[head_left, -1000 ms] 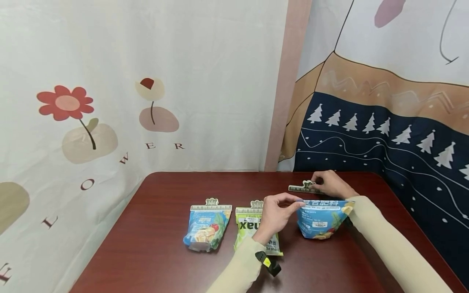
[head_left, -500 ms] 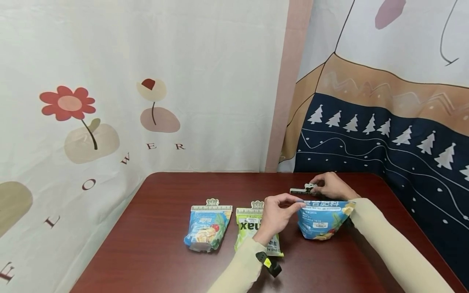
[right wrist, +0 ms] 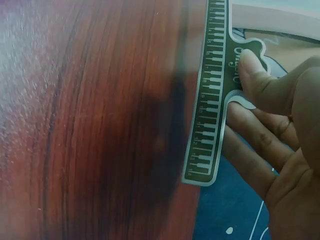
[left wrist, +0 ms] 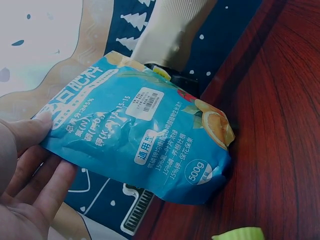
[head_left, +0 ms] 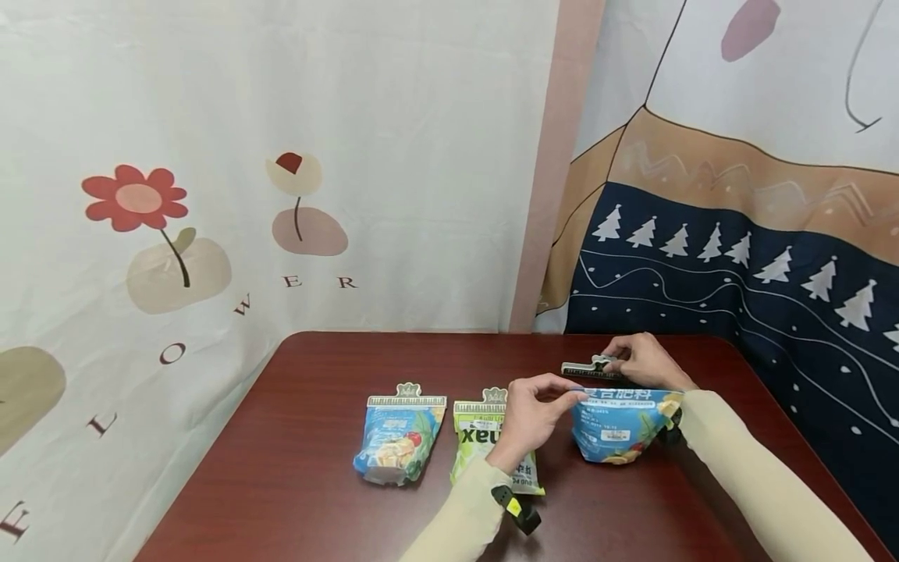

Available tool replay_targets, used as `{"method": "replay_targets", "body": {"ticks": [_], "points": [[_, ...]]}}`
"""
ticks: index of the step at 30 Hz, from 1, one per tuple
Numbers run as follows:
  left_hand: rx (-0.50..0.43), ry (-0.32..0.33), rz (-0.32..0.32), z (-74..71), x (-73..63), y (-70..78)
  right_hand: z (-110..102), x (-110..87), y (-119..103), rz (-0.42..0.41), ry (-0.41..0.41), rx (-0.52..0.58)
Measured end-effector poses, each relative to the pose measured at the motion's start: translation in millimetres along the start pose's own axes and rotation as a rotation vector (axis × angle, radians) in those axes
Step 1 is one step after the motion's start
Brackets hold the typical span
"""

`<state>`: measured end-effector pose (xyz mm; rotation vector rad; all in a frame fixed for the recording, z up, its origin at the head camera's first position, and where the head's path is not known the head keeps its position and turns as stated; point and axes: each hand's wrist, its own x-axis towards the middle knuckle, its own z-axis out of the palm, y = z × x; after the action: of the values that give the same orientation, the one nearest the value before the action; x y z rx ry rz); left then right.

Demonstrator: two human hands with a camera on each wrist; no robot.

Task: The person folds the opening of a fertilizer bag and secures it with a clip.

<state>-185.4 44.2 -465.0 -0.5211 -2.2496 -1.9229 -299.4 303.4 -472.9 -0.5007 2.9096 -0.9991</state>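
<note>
My left hand (head_left: 531, 410) pinches the upper left corner of a blue fertilizer bag (head_left: 614, 429) between thumb and fingers. The bag stands upright on the table, its printed front towards me. Behind it, my right hand (head_left: 649, 361) pinches the handle of a wide clip (head_left: 583, 369) near the table's far edge. Piano keys are printed along the clip's long bar, and the right wrist view shows the thumb on the handle of the clip (right wrist: 207, 100) with fingers beneath. In the left wrist view, the bag's front (left wrist: 145, 130) faces the camera.
Another blue bag (head_left: 396, 449) with a similar clip (head_left: 407, 400) across its top lies to the left on the dark red table (head_left: 295, 468). Beside it lies a green bag (head_left: 467, 453), also clipped and partly hidden by my left hand. Printed curtains hang behind the table.
The clip in my right hand has tilted, so its keyed face shows less in the head view. Right hand and clip have shifted slightly right. My left hand keeps its hold on the bag.
</note>
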Motion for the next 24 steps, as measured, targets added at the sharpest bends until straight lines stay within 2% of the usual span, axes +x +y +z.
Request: {"method": "replay_targets", "body": {"ticks": [7, 24], "points": [[0.008, 0.002, 0.002, 0.2, 0.2, -0.7, -6.7, -10.3, -3.7, 0.041, 0.057, 0.003], [0.010, 0.001, -0.012, 0.3, -2.1, -0.5, -36.8, -35.5, -19.0, 0.023, 0.245, -0.016]]}}
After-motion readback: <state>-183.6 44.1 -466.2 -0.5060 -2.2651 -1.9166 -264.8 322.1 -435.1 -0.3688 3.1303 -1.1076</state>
